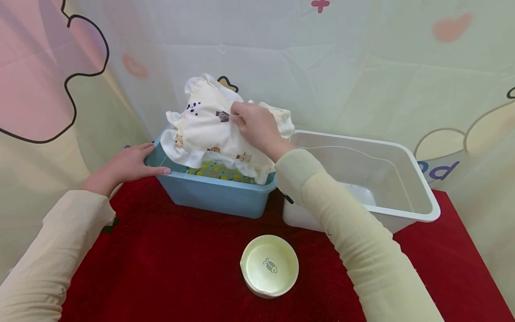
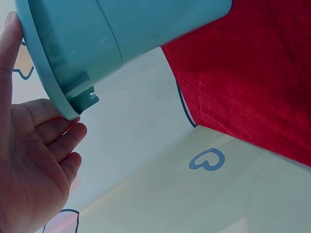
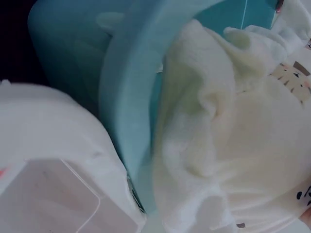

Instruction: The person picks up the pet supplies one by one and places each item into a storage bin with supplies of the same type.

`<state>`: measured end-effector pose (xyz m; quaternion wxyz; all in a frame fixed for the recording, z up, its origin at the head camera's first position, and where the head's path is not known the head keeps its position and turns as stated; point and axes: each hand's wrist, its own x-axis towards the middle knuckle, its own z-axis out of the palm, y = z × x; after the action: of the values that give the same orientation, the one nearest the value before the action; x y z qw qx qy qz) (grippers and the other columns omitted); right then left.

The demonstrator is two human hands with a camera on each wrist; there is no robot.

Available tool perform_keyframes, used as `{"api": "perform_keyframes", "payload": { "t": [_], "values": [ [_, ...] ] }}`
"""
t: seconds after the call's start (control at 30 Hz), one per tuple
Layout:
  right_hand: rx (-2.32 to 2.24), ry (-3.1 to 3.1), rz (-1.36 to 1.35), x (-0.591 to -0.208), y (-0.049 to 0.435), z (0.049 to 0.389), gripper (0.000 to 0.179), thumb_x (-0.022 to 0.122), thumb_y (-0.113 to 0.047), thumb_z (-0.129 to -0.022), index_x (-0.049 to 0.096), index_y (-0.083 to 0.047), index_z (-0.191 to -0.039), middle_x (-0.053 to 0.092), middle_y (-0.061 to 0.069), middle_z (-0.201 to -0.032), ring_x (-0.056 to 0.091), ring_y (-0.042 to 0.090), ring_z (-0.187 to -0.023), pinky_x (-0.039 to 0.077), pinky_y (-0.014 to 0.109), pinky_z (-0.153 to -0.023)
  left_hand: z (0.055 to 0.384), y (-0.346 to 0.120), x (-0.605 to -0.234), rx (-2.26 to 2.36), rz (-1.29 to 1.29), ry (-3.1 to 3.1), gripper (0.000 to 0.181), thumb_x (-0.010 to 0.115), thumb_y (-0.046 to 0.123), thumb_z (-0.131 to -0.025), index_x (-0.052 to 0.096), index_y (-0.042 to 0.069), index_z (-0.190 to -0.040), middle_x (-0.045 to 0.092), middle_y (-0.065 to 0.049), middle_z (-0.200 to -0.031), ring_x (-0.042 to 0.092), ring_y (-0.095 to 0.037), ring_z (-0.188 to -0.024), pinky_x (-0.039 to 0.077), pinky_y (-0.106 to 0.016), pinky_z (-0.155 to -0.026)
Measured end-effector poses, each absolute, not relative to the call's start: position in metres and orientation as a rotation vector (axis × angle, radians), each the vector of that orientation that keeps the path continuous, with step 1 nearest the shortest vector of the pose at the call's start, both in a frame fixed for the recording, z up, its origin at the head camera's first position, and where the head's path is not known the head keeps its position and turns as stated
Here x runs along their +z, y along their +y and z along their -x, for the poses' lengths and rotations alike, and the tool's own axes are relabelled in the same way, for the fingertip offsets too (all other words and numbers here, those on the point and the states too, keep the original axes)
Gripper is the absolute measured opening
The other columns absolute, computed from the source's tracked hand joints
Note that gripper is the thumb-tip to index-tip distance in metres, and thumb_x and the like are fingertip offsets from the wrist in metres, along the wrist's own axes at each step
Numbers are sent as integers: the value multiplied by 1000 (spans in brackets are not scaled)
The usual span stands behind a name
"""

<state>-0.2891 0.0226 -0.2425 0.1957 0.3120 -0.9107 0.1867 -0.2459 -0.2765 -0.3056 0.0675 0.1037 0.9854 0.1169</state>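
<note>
My right hand [image 1: 259,127] pinches a white ruffle-edged cloth [image 1: 209,129] printed with small animals. The cloth is raised partly above a blue plastic bin [image 1: 213,194], and its lower edge hangs inside the rim. Beneath it, a green cloth with a yellow print [image 1: 219,171] lies in the bin, mostly covered. At the bin's left corner rests my left hand [image 1: 128,165], its thumb stretched along the front rim and its fingers touching the left rim. In the right wrist view, the white cloth [image 3: 243,145] lies against the bin's rim; only a fingertip shows there.
Right of the blue bin stands a white plastic bin [image 1: 426,210], partly hidden by my right sleeve. A round cream bowl [image 1: 269,266] with a fishbone drawing sits in front on the red tablecloth [image 1: 173,264]. A printed curtain [image 1: 334,80] hangs close behind the bins.
</note>
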Motion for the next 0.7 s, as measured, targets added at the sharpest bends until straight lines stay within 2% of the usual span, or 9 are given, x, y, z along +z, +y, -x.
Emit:
{"api": "perform_keyframes", "payload": {
  "t": [0.2,0.7],
  "values": [
    [489,-2542,-892,-252,21,291,11,52,-15,-88,50,-9,-79,53,2,-73,43,18,-65,33,25,-57,246,-277,-306,350,-314,2971,93,56,58,-75,24,-4,-137,24,-29,-139,26,-45,-124,27,-57,-98],
    [449,-2581,-893,-266,16,289,11,52,-16,-89,50,-9,-80,54,4,-73,45,19,-65,35,26,-57,246,-277,-307,380,-304,2970,93,56,59,-75,24,-3,-137,25,-27,-139,28,-44,-124,29,-59,-96]
  ]
}}
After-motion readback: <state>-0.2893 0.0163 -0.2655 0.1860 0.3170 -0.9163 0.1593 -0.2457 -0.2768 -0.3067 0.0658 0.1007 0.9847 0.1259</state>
